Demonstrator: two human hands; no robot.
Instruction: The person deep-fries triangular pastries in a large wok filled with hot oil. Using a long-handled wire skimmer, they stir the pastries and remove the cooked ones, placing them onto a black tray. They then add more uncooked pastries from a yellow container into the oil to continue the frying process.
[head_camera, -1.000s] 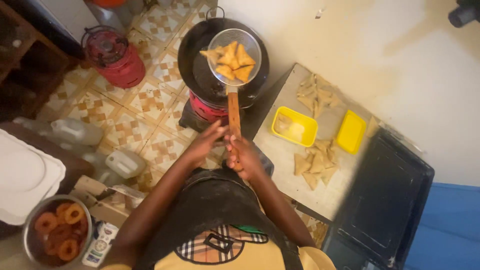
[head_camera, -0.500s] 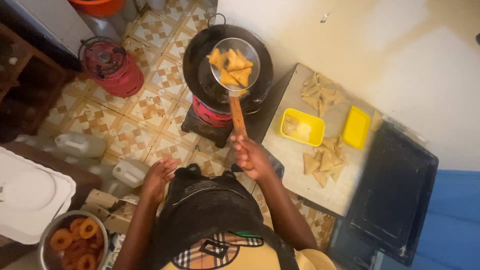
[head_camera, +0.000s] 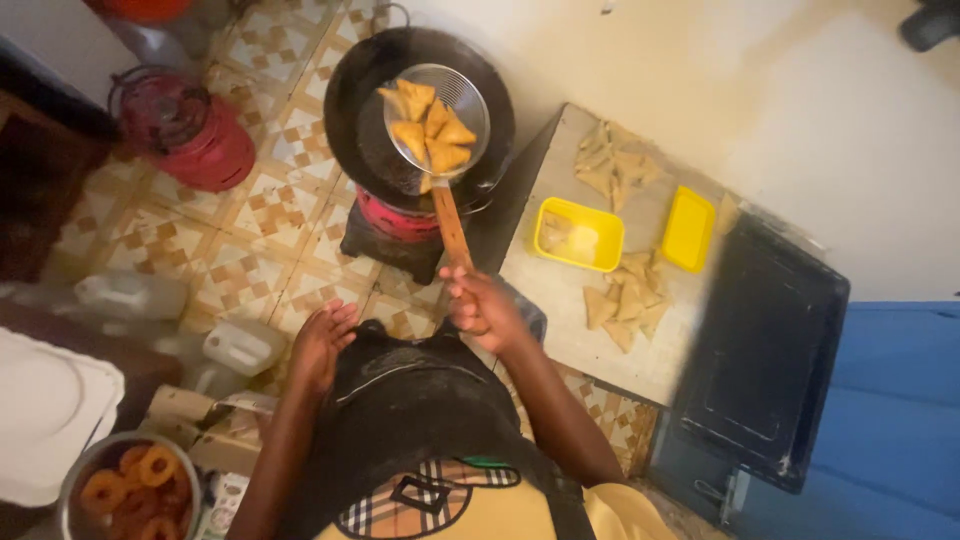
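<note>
- Our right hand (head_camera: 485, 308) has its grip closed around the near end of the wooden handle (head_camera: 451, 225) of a wire skimmer (head_camera: 437, 115), which we hold over the black frying pan (head_camera: 420, 105).
- The pan sits on a red burner (head_camera: 400, 215) on the tiled floor (head_camera: 250, 250), just beyond the far left corner of the bench (head_camera: 600, 340).
- Four or five golden fried samosas (head_camera: 428, 128) lie piled in the skimmer's basket; we judge them hot, crisp-shelled and breakable, and likely to slide if the basket tilts.
- The load sits at the far end of a long handle, so it probably feels tip-heavy; the bare wood is the cool, stiff place to hold, and a grip further up toward the basket would steady it.
- The wire basket itself looks light but oily; we would not touch it.
- Our left hand (head_camera: 320, 345) rests open and empty against the dark apron (head_camera: 410, 410), holding nothing.
- On the bench lie pale uncooked samosas (head_camera: 620, 300) and a yellow tub (head_camera: 578, 235) with its lid (head_camera: 688, 230) beside it.
- At the lower left stands a metal bowl (head_camera: 75, 480) of fried rings (head_camera: 135, 485).
</note>
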